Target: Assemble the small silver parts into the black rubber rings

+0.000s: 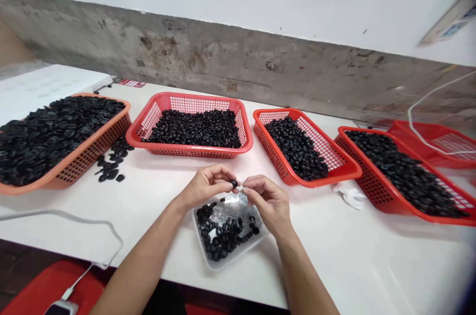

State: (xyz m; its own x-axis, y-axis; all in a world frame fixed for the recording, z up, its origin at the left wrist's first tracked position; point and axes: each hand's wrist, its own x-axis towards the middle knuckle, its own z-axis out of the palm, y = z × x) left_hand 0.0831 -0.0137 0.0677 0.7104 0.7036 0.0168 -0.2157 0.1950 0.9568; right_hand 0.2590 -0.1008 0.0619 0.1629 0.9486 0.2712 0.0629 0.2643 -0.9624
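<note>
Between the thumb and fingers of my left hand (pixel 211 185) is a small round black part (pixel 234 183). My right hand (pixel 268 201) is close beside it, thumb and forefinger pinched on a tiny pale piece (pixel 240 188) too small to name. The fingertips of both hands nearly meet. Under them stands a clear plastic box (pixel 215 266) on the white table. Black rings and caps (pixel 219 240) fill its near part, and many small shiny silvery pieces (pixel 230 211) lie toward its far side.
Along the back stand an orange basket (pixel 85 149), a wide red basket (pixel 189 150), a smaller red basket (pixel 340 174) and another red basket (pixel 375 196), all holding black parts. Loose black parts (pixel 111 163) lie at left. Crumpled tissue (pixel 350 195) and a white cable (pixel 74 213) rest on the table.
</note>
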